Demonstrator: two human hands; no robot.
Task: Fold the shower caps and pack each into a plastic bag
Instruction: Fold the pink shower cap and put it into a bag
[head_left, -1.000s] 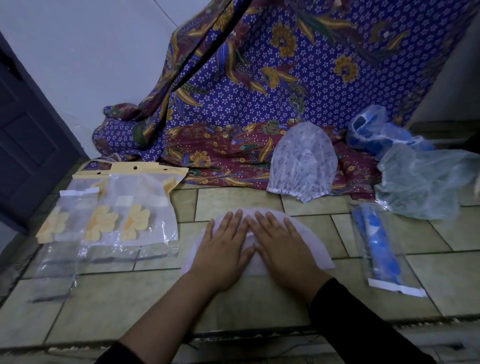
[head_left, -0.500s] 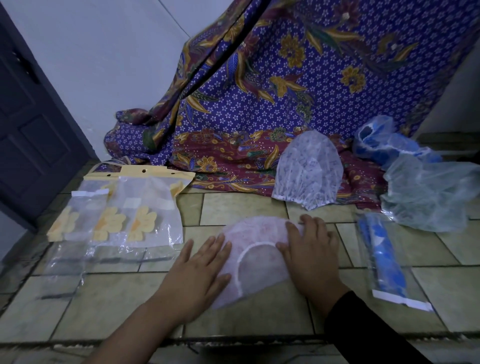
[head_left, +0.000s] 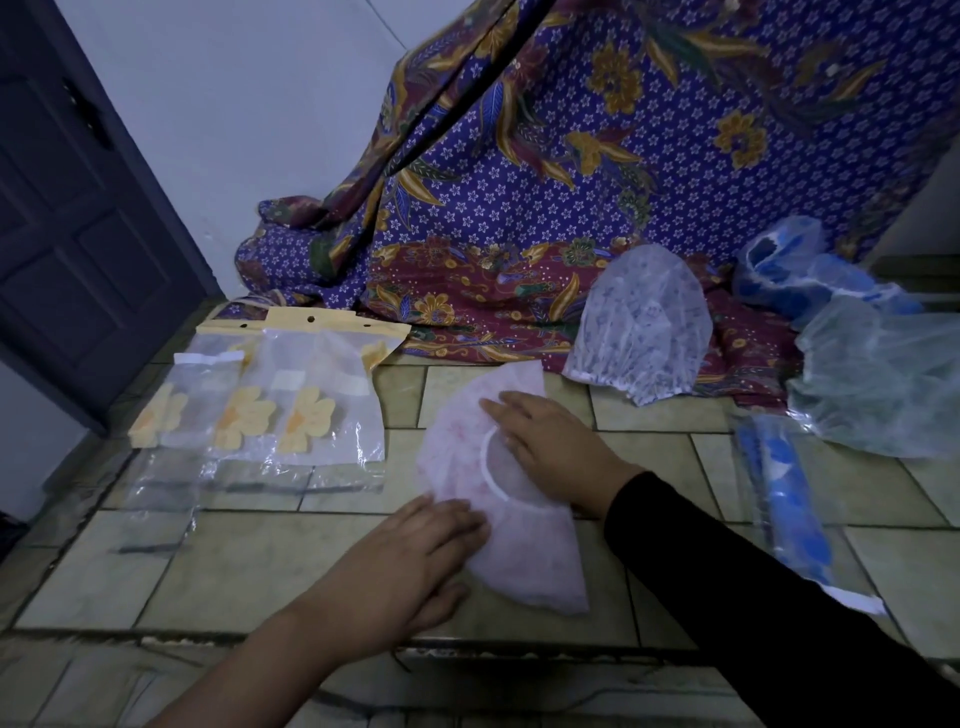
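A pale tiled floor (head_left: 260, 566) runs up to a hanging purple batik cloth with gold flowers (head_left: 623, 182); a dark panelled door (head_left: 67, 234) stands at the left.

In the middle lies the pink translucent shower cap (head_left: 530, 561), partly folded, with its white elastic rim showing as a curve. The left hand (head_left: 415, 561) presses flat on its near edge with straight fingers. The right hand (head_left: 550, 447) lies flat across its upper part, also spread and gripping nothing.

By my reading the work is at an early stage. One job looks finished: a rolled blue shower cap in a clear plastic sleeve (head_left: 789, 499) at the right. The pink one needs more folds before bagging. Three wait unfolded, as far as I can tell: a white printed cap (head_left: 644, 332), a crumpled blue one (head_left: 795, 270) and a greenish one (head_left: 883, 400). Empty clear bags with yellow flower prints (head_left: 301, 395) lie at the left.
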